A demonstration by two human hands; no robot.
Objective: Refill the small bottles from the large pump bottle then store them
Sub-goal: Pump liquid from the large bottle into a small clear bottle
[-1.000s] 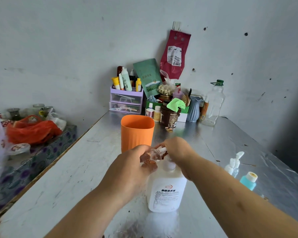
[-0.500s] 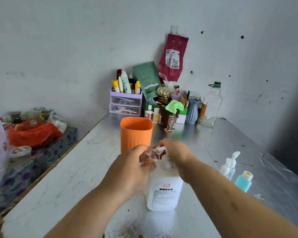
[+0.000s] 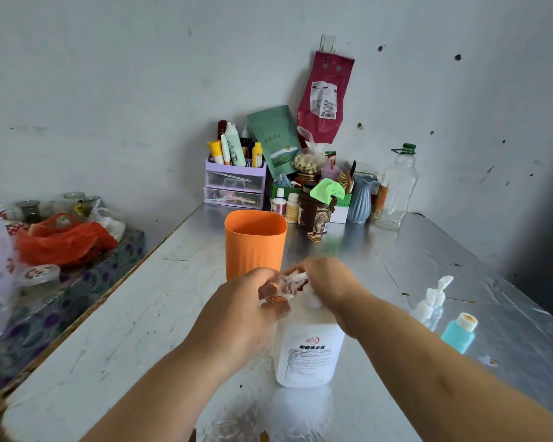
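Small bottle (image 3: 280,287): gripped by left hand (image 3: 237,317), held between hands at spout to catch soap. Pump bottle (image 3: 310,349): head clasped under right hand (image 3: 332,285) for pressing.

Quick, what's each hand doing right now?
Left hand: holds the small clear bottle at the pump's nozzle.
Right hand: fingers curled over the pump head of the large pump bottle.

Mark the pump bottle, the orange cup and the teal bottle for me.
pump bottle (image 3: 310,349): head view, on its front label.
orange cup (image 3: 254,247): head view, on its front wall.
teal bottle (image 3: 457,336): head view, on its body, below the cap.
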